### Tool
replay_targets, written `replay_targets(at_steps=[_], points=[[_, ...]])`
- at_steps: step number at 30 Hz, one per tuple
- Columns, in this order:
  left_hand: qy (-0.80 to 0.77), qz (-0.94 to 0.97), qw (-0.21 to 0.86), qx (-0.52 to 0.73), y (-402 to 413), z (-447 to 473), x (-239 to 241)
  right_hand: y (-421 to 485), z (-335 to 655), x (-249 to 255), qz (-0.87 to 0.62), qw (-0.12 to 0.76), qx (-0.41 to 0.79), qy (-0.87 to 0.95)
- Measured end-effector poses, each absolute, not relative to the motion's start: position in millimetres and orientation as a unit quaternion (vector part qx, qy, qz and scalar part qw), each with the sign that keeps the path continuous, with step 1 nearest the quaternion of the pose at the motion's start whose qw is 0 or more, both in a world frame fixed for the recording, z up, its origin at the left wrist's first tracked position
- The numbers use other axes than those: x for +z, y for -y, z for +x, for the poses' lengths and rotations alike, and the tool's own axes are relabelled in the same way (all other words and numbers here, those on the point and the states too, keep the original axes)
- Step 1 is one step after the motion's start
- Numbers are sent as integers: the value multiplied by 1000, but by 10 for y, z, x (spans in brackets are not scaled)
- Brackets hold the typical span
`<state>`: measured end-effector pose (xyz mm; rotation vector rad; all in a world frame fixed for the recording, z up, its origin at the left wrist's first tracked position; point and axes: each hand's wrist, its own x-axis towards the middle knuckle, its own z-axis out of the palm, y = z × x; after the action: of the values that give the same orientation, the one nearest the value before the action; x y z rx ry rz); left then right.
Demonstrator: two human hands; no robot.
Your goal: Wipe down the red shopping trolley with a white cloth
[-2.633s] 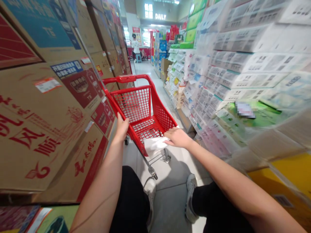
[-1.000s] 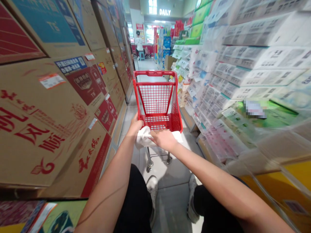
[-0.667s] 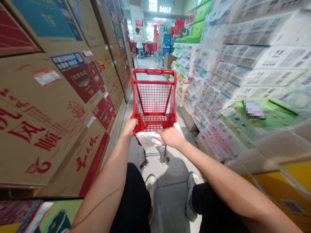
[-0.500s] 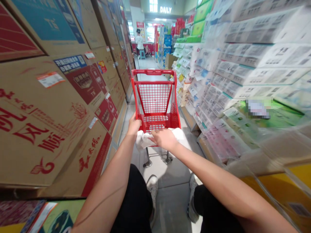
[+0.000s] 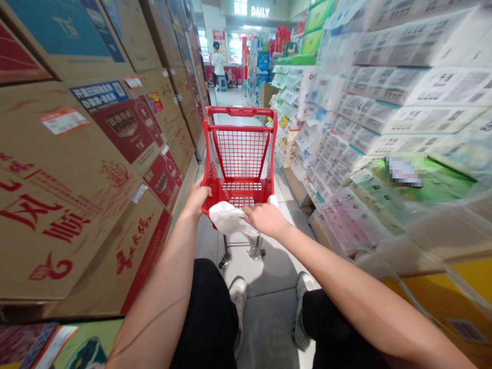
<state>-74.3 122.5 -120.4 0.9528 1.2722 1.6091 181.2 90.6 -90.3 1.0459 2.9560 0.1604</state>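
In the head view a small red shopping cart with a grid panel and grey legs stands in front of me. My left hand is closed round its left side near the front-left corner. My right hand is closed on a white cloth along the near lower edge of the cart. The cloth drapes over that edge to the left of my right hand, and a bit of it shows by the right corner. My right fingertips are partly hidden in the cloth.
Tall stacks of cardboard boxes line my left side. Wrapped white packs and a green pack are piled on the right. A tiled floor runs between them. Further off, a person is beside a blue stool.
My right hand has shifted right along the cart's near edge with the cloth, which now bunches more on the left. The cart appears slightly further left in view. My left hand keeps its grip.
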Motion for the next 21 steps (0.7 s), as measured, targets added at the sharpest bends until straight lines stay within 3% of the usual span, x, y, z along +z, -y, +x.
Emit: replay_targets(at_steps=[9, 21], points=[[-536, 369, 393, 650, -1145, -257, -1179, -784, 1280, -953, 357, -26, -11, -933], [-477, 380, 471, 637, -1269, -762, -1189, -861, 1787, -926, 343, 1, 49, -938]])
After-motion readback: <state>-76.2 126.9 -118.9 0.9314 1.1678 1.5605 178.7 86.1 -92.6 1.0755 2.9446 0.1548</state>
